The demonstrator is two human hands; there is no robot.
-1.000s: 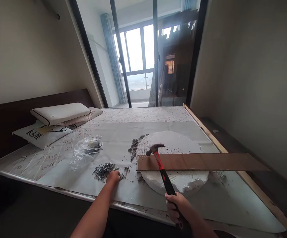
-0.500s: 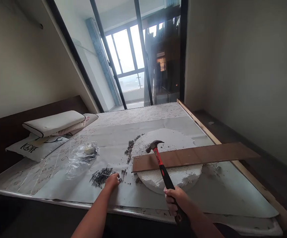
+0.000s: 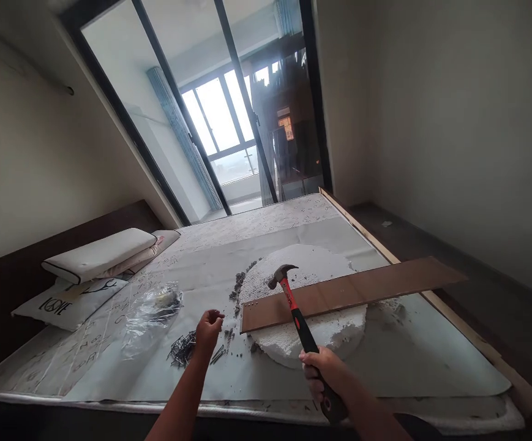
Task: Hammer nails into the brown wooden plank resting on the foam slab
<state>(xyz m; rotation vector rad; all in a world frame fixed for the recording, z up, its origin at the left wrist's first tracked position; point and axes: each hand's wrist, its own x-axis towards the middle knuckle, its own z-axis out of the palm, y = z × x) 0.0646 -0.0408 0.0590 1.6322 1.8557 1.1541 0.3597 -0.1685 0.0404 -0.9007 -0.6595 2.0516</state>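
Over the foam disc, hands apart (left hand empty), right hand clamps a claw hammer slanting up-left.

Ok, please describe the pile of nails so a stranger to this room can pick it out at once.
On the mattress, find the round white foam slab. Left of it, under the left hand, lies a heap of dark nails, beside a clear plastic bag.
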